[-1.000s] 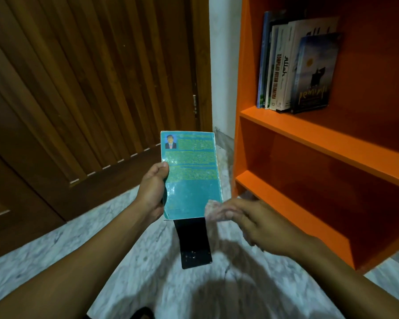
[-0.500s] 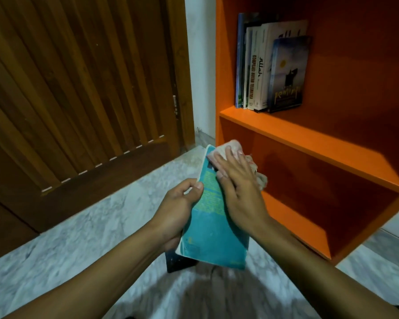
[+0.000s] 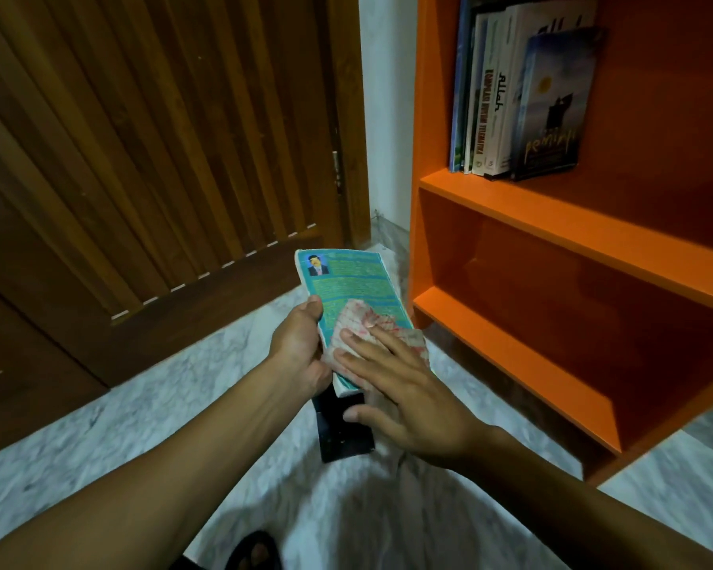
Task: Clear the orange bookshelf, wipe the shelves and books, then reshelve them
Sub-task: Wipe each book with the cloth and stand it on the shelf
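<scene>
Head view: left hand [image 3: 301, 351] grips the teal paperback book [image 3: 353, 294] steady so the flat, spread right hand [image 3: 404, 388] can press the pale checked cloth [image 3: 363, 322] across its cover.

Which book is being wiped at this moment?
The teal book, gripped by the left hand while the right hand presses a cloth on its cover. The other books stand on the orange shelf.
</scene>
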Demonstrator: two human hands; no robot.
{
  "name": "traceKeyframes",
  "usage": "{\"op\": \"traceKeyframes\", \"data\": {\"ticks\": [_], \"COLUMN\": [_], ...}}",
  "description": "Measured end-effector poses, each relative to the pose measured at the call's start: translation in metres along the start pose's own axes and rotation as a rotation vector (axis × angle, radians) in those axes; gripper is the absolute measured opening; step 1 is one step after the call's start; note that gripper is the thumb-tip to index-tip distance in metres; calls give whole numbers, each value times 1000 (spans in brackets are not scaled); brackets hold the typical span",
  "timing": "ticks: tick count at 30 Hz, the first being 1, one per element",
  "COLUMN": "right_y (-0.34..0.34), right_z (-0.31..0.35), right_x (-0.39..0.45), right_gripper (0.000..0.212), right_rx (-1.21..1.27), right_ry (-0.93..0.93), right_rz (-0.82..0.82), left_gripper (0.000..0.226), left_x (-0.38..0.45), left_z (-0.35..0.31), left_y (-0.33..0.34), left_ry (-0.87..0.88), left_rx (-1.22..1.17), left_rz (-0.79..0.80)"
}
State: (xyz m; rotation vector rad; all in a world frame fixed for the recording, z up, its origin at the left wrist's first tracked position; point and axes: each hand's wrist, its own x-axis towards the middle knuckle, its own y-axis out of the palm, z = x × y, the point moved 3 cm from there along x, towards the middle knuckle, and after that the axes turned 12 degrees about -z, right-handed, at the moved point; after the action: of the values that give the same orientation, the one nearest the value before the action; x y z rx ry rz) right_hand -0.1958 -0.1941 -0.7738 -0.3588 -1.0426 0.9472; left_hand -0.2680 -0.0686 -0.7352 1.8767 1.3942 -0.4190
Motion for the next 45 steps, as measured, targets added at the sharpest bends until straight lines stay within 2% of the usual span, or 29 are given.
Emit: {"op": "traceKeyframes", "data": {"ticks": [2,5,8,10,12,15,16,18,19,21,23,26,29,31,32,35,37,38,41,45], "right_y": [1,-2,-5,-12,-20,-29,-31,-29,-30,-29,-26,-27,-30,-29,-27,-22,-16,-11,-4,-8], "right_z": [-1,-2,-1,-3,-13,-39,-45,-49,-44,-35,-28,-28,-28,-25,-24,-15,-6,-3,1,-1], "right_x": [-1,-4,-5,-3,-2,-5,-7,-5,0,8,10,8,7,8,6,-2,-4,-6,-6,0], "right_gripper": [51,60,52,43,46,39,34,26,25,31,33,27,18,15,15,22,27,29,31,23], "right_rx": [-21,-16,2,55,155,408,510,860,1062,1241,1174,1029,949,799,666,185,-20,-84,-146,78], "right_ry": [-101,-177,-283,-245,16,692,900,1138,1164,1077,1030,1061,1039,967,899,583,337,254,187,274], "right_rz": [-60,-116,-59,-70,-219,-498,-544,-520,-485,-387,-348,-428,-490,-506,-496,-410,-337,-304,-240,-212], "left_gripper": [39,37,29,26,25,25,25,27,28,29,31,29,49,55,60,64,71,66,33,23], "left_x": [0,1,4,5,6,7,7,7,6,3,0,-1,-2,-6,-8,-11,-3,3,12,19], "left_z": [-4,-11,-22,-30,-37,-44,-45,-44,-42,-34,-23,-9,-7,-6,-2,15,23,25,23,13], "left_y": [-2,-6,-10,-12,-14,-16,-15,-14,-13,-8,-4,-2,1,6,9,14,12,9,0,-6], "left_ry": [7,8,91,166,232,296,300,301,294,278,275,318,550,713,724,582,535,527,555,565], "left_rx": [-23,-49,-80,-57,-5,66,76,94,108,143,184,326,621,708,707,672,638,589,453,347], "left_rz": [-36,-55,-66,-68,-67,-27,-9,17,32,58,68,32,-87,-18,55,188,135,81,-45,-54]}}
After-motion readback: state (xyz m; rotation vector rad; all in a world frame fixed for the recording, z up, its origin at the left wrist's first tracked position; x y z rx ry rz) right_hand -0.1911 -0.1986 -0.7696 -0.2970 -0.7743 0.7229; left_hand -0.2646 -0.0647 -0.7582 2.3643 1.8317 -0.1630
